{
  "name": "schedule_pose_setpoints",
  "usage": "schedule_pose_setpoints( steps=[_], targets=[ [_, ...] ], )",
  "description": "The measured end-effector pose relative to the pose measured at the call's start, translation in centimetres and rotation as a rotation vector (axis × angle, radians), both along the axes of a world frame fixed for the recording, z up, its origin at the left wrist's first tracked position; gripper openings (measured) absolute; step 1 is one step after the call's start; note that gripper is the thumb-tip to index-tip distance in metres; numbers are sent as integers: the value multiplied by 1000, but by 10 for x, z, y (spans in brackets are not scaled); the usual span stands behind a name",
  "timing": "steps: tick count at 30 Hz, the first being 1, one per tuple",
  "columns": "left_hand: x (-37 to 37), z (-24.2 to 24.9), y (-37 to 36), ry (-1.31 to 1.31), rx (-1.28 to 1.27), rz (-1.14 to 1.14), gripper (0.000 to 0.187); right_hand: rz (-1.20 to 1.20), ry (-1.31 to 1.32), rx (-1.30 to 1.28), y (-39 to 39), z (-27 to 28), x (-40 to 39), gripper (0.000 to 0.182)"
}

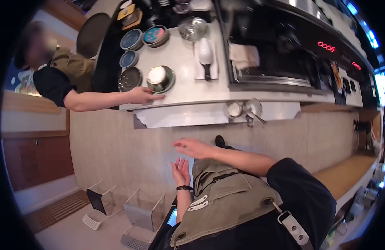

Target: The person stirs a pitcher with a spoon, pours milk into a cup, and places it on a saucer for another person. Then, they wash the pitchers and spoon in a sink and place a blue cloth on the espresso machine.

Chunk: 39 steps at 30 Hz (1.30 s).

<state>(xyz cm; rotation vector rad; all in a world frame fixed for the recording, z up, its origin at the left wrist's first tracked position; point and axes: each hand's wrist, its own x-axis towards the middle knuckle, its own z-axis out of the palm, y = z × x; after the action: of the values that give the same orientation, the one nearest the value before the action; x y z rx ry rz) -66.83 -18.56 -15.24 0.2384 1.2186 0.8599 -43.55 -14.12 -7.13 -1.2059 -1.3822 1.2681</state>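
Observation:
My left hand [181, 173], with a dark band at the wrist, is held palm up with its fingers apart and nothing in it. Just above it, my right hand [194, 148] reaches across my apron [234, 187], its fingers loosely stretched and empty. Both hands are in the air in front of the counter and do not touch each other. On the counter [188, 89], a cup [157, 75] with a pale top stands on a dark saucer [171, 80]. A co-worker's hand [144, 95] is at the saucer's near edge.
Blue bowls [131, 39], a dark plate [130, 79], a glass bowl [193, 28] and a white-headed utensil [205, 54] lie on the counter. Metal jugs [235, 110] stand on its lower ledge. The co-worker [59, 79] stands at left. Chairs [140, 214] are at lower left.

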Motion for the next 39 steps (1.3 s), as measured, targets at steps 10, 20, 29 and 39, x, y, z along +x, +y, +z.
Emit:
schedule_pose_setpoints(
  steps=[10,20,29,39],
  targets=[
    [114,37,-8,-354,67,-36,77,-14,-269,118,-155,-60,48,46],
    [227,66,-28,3,323,-457,48,-673,377,-451,-196,-28,187,60],
    [286,35,16,103,343,-542,47,-404,633,-537,-166,-47,224,43],
    [295,41,2,86,352,-600,33,-542,309,-424,-182,-61,265,50]
  ],
)
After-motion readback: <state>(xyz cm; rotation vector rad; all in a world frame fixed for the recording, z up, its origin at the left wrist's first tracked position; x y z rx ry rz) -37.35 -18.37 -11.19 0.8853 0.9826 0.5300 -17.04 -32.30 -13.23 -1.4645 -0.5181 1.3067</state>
